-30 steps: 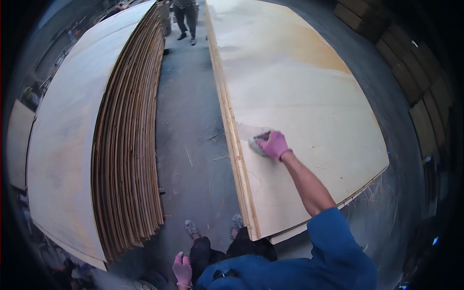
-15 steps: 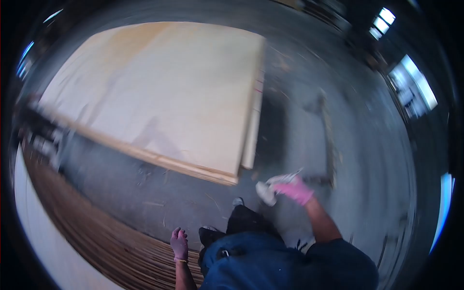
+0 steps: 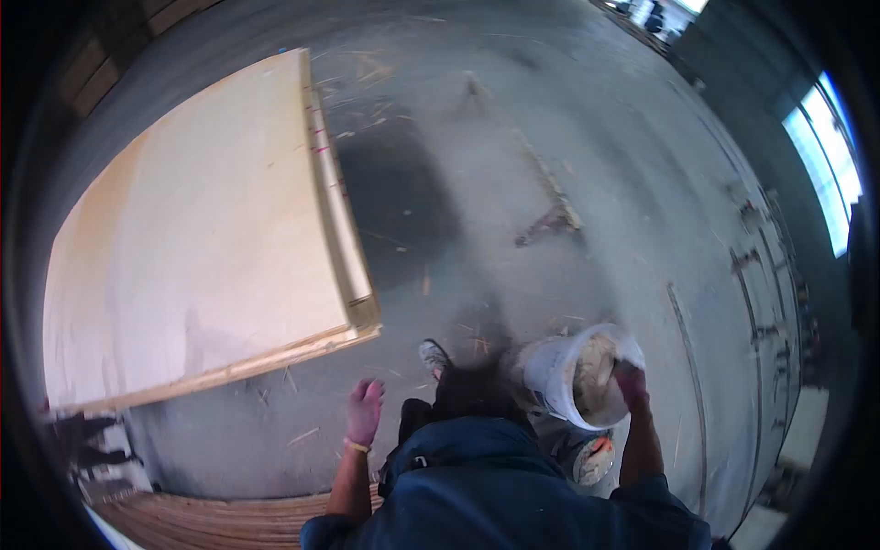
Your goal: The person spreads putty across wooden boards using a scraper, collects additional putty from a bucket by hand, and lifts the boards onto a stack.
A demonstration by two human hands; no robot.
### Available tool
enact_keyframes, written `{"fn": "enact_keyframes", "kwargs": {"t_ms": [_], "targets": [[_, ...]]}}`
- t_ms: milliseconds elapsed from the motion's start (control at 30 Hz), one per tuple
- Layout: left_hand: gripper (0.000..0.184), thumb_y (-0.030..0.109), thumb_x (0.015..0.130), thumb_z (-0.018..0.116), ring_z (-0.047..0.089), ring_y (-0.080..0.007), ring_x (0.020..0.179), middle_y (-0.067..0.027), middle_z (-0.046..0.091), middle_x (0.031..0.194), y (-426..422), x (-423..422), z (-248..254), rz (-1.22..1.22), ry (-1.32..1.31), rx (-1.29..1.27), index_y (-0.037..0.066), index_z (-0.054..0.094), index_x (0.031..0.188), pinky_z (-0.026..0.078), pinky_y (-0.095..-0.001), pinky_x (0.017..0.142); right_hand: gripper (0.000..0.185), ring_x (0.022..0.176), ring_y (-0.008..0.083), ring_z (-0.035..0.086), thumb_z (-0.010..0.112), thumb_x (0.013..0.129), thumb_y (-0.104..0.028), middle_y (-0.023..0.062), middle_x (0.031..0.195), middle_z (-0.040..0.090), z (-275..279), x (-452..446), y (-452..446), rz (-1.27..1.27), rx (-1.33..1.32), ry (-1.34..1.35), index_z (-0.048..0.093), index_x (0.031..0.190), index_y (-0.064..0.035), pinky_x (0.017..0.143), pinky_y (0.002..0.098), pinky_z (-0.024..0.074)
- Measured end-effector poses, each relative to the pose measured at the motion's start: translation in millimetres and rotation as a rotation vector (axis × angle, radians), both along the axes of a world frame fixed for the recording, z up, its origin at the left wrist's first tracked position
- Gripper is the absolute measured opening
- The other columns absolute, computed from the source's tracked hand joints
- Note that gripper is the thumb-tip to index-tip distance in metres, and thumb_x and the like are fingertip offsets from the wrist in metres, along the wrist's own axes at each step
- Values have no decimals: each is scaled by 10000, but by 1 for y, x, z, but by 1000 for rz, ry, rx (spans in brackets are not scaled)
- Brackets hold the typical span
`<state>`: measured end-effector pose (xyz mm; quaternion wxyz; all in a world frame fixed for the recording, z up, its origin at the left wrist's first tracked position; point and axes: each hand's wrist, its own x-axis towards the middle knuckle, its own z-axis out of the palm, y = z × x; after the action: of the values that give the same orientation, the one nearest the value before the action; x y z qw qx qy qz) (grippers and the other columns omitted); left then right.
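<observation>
My right hand (image 3: 631, 383), in a dark-looking pink glove, reaches into the mouth of a white bucket (image 3: 553, 370). Its fingers are closed on a putty knife, mostly hidden by the hand and the bucket wall. Beige putty (image 3: 594, 371) coats the inside of the bucket, which tilts toward me in this view. Out to the left, my left hand (image 3: 365, 410) in a pink glove hangs loosely curled and open over the floor, with nothing in it. Ahead of it lies a stack of pale plywood sheets (image 3: 211, 238), its near corner closest to that hand.
Beside my leg, under the bucket, stands another container (image 3: 591, 458) with something orange on it. More stacked sheets (image 3: 220, 518) are behind my left side. Wood scraps (image 3: 555, 206) and splinters lie on the concrete floor (image 3: 486, 174). Metal bars (image 3: 687, 357) run along the right.
My view has turned right, so the plywood stack sits farther left. My right hand, with a putty-smeared tool, has moved from open air to the bucket. My left hand stays free.
</observation>
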<state>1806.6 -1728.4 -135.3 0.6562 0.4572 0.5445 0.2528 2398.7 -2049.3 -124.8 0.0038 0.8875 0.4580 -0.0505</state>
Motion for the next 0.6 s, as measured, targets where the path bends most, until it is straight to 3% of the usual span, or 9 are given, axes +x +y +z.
{"fn": "enact_keyframes", "kwargs": {"t_ms": [33, 100, 133, 200, 267, 333, 433, 533, 600], "targets": [[352, 318, 1012, 562, 644, -162, 996, -69, 677, 1126, 5, 5, 8, 48, -48, -40, 45, 584, 1233, 508, -280, 773, 451, 920, 201, 685, 692, 860, -245, 123, 1022, 723, -21, -6, -9, -254, 23, 170, 647, 1211, 34, 862, 384, 542], [400, 360, 1017, 550, 646, -194, 1049, -96, 658, 1202, 29, 31, 27, 169, -184, -71, 49, 562, 1269, 526, -319, 834, 533, 921, 228, 697, 711, 812, -307, 142, 969, 727, -43, -22, 27, -545, 464, 576, 642, 1213, 38, 875, 395, 547], [422, 380, 1017, 546, 642, -210, 1071, -109, 645, 1234, 35, 38, 48, 214, -251, -93, 52, 552, 1284, 530, -341, 860, 468, 883, 159, 690, 687, 854, -256, 78, 895, 718, 26, -66, 92, -376, 300, 483, 639, 1214, 40, 818, 312, 553], [469, 421, 1013, 544, 633, -239, 1104, -127, 625, 1273, 44, 49, 71, 281, -384, -188, 59, 533, 1312, 534, -378, 896, 395, 918, 138, 689, 682, 890, -215, 68, 936, 712, -30, -45, 152, -254, 254, 688, 644, 1191, 38, 799, 263, 548], [520, 464, 1003, 547, 621, -266, 1127, -137, 611, 1284, 62, 61, 78, 355, -523, -317, 66, 514, 1337, 533, -406, 915, 250, 877, 178, 688, 622, 956, -147, 85, 1045, 717, 36, -126, 280, -329, 463, 1220, 673, 1142, 11, 744, 285, 534], [552, 490, 990, 558, 607, -282, 1154, -141, 598, 1297, 68, 82, 68, 409, -729, -547, 68, 508, 1343, 531, -422, 925, 288, 868, 151, 678, 624, 979, -196, 78, 1027, 705, 54, -173, 394, -235, 359, 1344, 654, 1176, 11, 728, 278, 529], [577, 486, 974, 590, 599, -270, 1178, -122, 576, 1325, 83, 128, 35, 614, -949, -624, 75, 486, 1367, 537, -417, 931, 355, 861, 169, 679, 635, 982, -226, 83, 1045, 700, -1, -197, 549, 101, 215, 1678, 615, 1242, 14, 752, 284, 540], [535, 379, 970, 643, 590, -218, 1193, -86, 573, 1329, 113, 172, 40, 906, -1108, -438, 79, 477, 1381, 531, -400, 968, 353, 955, 181, 666, 601, 1001, -257, 81, 1125, 680, 18, -252, 665, 140, 314, 1552, 594, 1258, -14, 822, 293, 541], [532, 328, 962, 669, 594, -196, 1184, -76, 591, 1299, 128, 189, 46, 1133, -1103, -363, 68, 475, 1384, 534, -384, 973, 372, 1036, 194, 652, 566, 1007, -342, 69, 1172, 663, 25, -269, 725, 199, 179, 1538, 609, 1257, -70, 873, 337, 542]]}}
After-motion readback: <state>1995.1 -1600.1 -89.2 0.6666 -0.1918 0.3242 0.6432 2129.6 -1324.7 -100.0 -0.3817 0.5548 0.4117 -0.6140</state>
